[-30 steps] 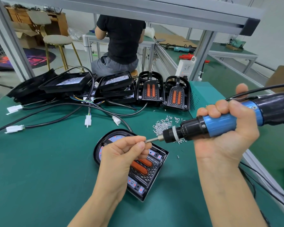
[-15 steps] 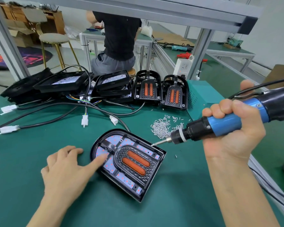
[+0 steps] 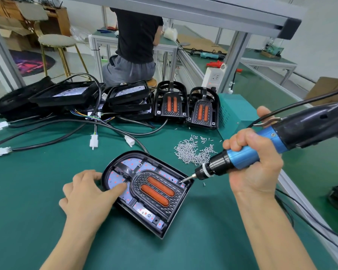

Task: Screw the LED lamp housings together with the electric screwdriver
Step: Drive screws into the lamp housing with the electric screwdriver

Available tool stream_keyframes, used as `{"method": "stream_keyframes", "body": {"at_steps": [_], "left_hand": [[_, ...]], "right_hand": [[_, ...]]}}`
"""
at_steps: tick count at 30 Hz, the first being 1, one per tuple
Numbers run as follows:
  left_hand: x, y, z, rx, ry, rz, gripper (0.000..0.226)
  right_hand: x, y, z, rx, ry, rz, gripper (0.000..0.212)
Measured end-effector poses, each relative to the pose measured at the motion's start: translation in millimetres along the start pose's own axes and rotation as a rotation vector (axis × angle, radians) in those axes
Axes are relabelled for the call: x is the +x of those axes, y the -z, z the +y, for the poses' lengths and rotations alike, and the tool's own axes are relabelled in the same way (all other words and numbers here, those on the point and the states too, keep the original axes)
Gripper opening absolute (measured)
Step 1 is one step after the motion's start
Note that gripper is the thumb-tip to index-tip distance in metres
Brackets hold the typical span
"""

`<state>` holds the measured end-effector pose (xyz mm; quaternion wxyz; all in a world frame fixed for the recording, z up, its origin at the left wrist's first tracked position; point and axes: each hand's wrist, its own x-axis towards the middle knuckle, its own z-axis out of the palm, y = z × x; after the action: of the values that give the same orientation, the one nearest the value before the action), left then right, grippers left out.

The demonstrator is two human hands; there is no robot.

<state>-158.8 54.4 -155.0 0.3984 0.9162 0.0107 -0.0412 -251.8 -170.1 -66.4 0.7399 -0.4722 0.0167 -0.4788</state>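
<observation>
A black LED lamp housing (image 3: 156, 207) with two orange lenses and a white LED board lies flat on the green mat in front of me. My left hand (image 3: 88, 193) rests on its left side, fingers pressing the housing down. My right hand (image 3: 256, 162) grips the blue and black electric screwdriver (image 3: 248, 152), tilted down to the left. Its bit tip touches the housing's far right corner, where a screw sits. A pile of small silver screws (image 3: 193, 152) lies just behind the housing.
Two more housings with orange lenses (image 3: 171, 104) stand at the back, beside stacked black lamp frames (image 3: 70, 96) with cables and white connectors (image 3: 94, 142). A green metal box (image 3: 236, 112) sits right of them. Another person sits at a bench behind. The table edge runs along the right.
My left hand left the screwdriver bit and came down onto the housing's left side. The screwdriver tip dropped onto the housing's far right corner.
</observation>
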Motion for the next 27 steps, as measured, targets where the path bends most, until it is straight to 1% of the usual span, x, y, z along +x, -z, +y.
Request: {"method": "stream_keyframes", "body": {"at_steps": [3, 5, 7, 8, 11, 12, 14, 16, 18, 20, 24, 27], "left_hand": [[-1, 0, 2, -0.019, -0.003, 0.014, 0.053], [-1, -2, 2, -0.027, -0.007, 0.030, 0.046], [0, -5, 2, -0.090, 0.023, 0.006, 0.048], [-2, -5, 4, -0.163, 0.034, -0.005, 0.048], [-4, -8, 9, -0.404, 0.043, -0.009, 0.032], [-4, -9, 11, -0.471, 0.058, -0.028, 0.030], [-2, -14, 16, -0.618, 0.110, -0.075, 0.029], [-1, -18, 21, -0.737, 0.165, -0.084, 0.030], [-1, -20, 24, -0.851, 0.207, -0.082, 0.031], [-1, -21, 24, -0.919, 0.220, -0.091, 0.033], [-1, -20, 26, -0.952, 0.220, -0.089, 0.035], [0, -21, 27, -0.959, 0.222, -0.093, 0.035]], "right_hand": [[1, 0, 2, -0.011, 0.003, -0.025, 0.043], [1, -1, 3, -0.014, 0.003, -0.050, 0.044], [1, -3, 4, -0.014, -0.001, -0.081, 0.045], [1, -4, 5, -0.015, -0.004, -0.095, 0.045], [-1, -6, 7, -0.021, 0.003, -0.134, 0.044], [-2, -6, 7, -0.026, 0.010, -0.152, 0.043], [-3, -5, 7, -0.028, 0.017, -0.207, 0.041], [-3, -6, 7, -0.020, 0.017, -0.252, 0.040], [-2, -7, 9, -0.024, 0.023, -0.244, 0.039], [-2, -7, 10, -0.031, 0.031, -0.199, 0.039], [-1, -3, 10, -0.011, 0.009, -0.149, 0.041], [1, -3, 11, -0.015, 0.000, -0.139, 0.038]]}}
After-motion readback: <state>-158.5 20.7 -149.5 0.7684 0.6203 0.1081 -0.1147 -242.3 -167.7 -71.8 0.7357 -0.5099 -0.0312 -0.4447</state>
